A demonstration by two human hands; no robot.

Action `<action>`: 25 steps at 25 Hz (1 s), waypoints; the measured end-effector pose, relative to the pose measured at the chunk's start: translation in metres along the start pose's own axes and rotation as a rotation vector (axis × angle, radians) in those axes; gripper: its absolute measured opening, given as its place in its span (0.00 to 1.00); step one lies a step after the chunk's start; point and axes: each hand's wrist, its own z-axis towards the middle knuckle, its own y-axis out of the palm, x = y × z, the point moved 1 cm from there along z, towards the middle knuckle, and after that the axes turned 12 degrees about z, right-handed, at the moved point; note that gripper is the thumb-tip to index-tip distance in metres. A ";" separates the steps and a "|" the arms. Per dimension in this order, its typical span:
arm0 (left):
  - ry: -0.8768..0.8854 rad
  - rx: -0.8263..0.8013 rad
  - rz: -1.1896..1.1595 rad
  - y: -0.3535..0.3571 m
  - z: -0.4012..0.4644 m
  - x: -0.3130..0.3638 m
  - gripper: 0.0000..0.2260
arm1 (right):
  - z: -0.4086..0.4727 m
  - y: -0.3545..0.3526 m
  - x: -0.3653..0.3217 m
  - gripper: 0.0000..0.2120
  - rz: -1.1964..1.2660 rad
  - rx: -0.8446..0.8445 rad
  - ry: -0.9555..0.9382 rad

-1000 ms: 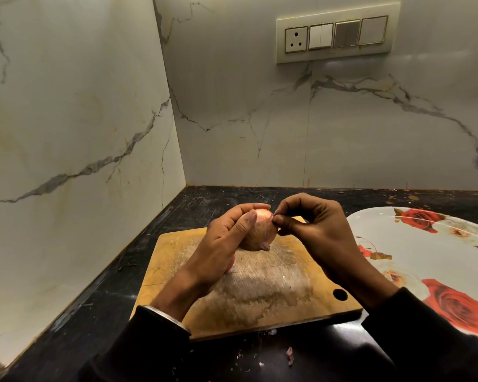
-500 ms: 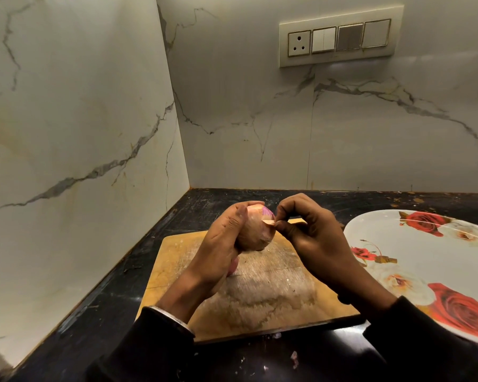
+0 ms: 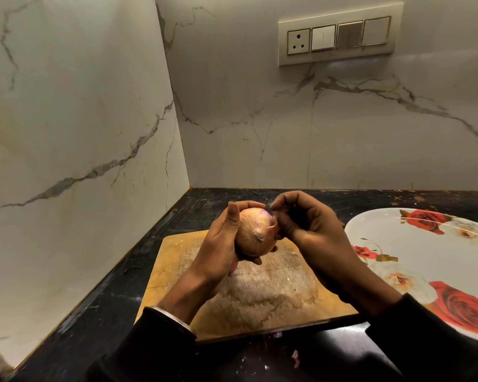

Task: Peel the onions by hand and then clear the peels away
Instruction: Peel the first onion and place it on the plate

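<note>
An onion (image 3: 253,234) with tan papery skin is held above the wooden cutting board (image 3: 265,296). My left hand (image 3: 221,241) wraps around its left side and underside. A small pink patch shows at the onion's top right where the skin is torn. My right hand (image 3: 301,219) is curled against that spot, its fingertips pinching the loose edge of the onion skin. The root end of the onion faces me.
A large white plate (image 3: 425,252) with red roses lies to the right of the board on the black counter (image 3: 116,293). Small peel scraps (image 3: 295,357) lie on the counter near the front. Marble walls close the left and back.
Both hands have lifted the onion a little and turned it so the root end faces me. My right fingers have shifted on the skin at the top right.
</note>
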 end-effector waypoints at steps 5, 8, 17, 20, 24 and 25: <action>0.005 0.007 -0.065 -0.001 0.000 0.001 0.24 | 0.001 -0.001 0.004 0.10 -0.257 -0.107 -0.117; 0.002 0.021 -0.065 -0.001 -0.002 0.004 0.24 | 0.000 0.000 0.006 0.07 -0.387 -0.131 -0.253; -0.043 -0.218 -0.067 0.002 -0.006 0.010 0.26 | 0.002 -0.008 0.007 0.12 -0.328 0.101 -0.151; -0.079 -0.187 -0.170 0.002 -0.005 0.010 0.22 | 0.003 -0.007 0.007 0.12 -0.278 0.094 -0.124; -0.095 -0.171 -0.173 0.003 -0.004 0.006 0.22 | 0.003 -0.007 0.003 0.12 -0.284 0.067 -0.139; -0.094 -0.160 -0.170 0.003 -0.004 0.005 0.22 | 0.003 -0.006 0.002 0.13 -0.288 0.051 -0.139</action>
